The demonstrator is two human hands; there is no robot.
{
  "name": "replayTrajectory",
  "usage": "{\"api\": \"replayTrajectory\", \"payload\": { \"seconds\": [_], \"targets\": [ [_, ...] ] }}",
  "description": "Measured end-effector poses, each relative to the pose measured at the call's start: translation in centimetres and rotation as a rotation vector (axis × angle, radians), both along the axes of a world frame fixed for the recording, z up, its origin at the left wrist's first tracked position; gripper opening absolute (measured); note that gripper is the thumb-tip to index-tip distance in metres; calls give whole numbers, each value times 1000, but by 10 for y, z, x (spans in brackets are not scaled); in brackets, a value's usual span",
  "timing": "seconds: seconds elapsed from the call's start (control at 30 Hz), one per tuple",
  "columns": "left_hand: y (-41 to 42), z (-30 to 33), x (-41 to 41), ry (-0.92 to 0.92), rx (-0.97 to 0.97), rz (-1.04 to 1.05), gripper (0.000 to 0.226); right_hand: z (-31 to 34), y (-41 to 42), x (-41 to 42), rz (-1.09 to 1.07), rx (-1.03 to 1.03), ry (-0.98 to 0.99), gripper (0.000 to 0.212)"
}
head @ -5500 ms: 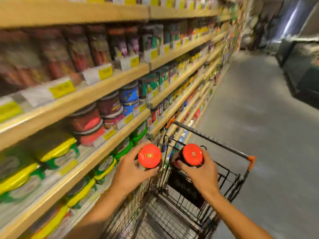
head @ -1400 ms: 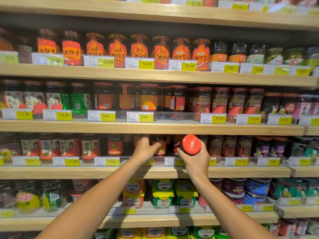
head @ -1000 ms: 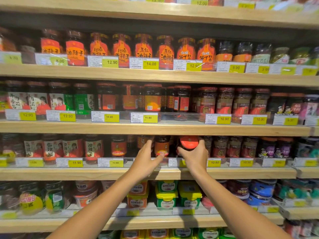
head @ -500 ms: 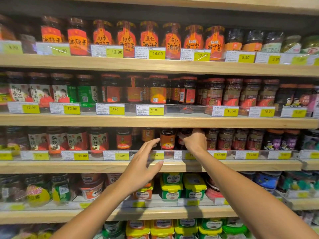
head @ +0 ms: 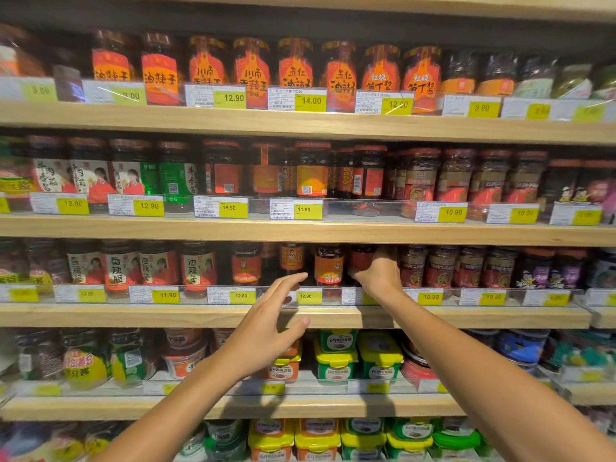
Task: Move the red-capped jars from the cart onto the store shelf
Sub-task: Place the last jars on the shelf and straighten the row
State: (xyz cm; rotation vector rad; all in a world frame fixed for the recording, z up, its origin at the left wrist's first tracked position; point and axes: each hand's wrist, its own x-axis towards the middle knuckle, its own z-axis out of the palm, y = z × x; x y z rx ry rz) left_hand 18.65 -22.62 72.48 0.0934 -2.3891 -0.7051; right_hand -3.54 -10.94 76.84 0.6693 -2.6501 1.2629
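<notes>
Nearly done: right hand grips a jar on the shelf; left hand, fingers spread and empty, hangs just below.

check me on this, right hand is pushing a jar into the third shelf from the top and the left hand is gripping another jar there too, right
Not quite. The head view shows the left hand open and empty, fingers spread in front of the shelf edge, gripping nothing. The rest holds: the right hand is on a jar set in the third shelf from the top.
</notes>
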Motion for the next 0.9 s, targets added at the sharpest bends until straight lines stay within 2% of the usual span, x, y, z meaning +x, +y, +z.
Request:
{"api": "replayTrajectory", "payload": {
  "seconds": [0.1,0.33,0.47,0.6,0.9],
  "targets": [
    [-3,8,3,19,-21,15,62,0,7,2,38,-23,58,46],
    [-12,38,9,92,-102,89,58,7,34,14,168,36,152,44],
    [-14,52,12,97,-198,137,56,15,52,22,267,71,225,65],
    [-15,64,17,53,-302,210,56,23,67,31,380,111,291,72],
    [-6,90,36,-70,-559,378,62,33,91,51,569,116,487,70]
  ]
}}
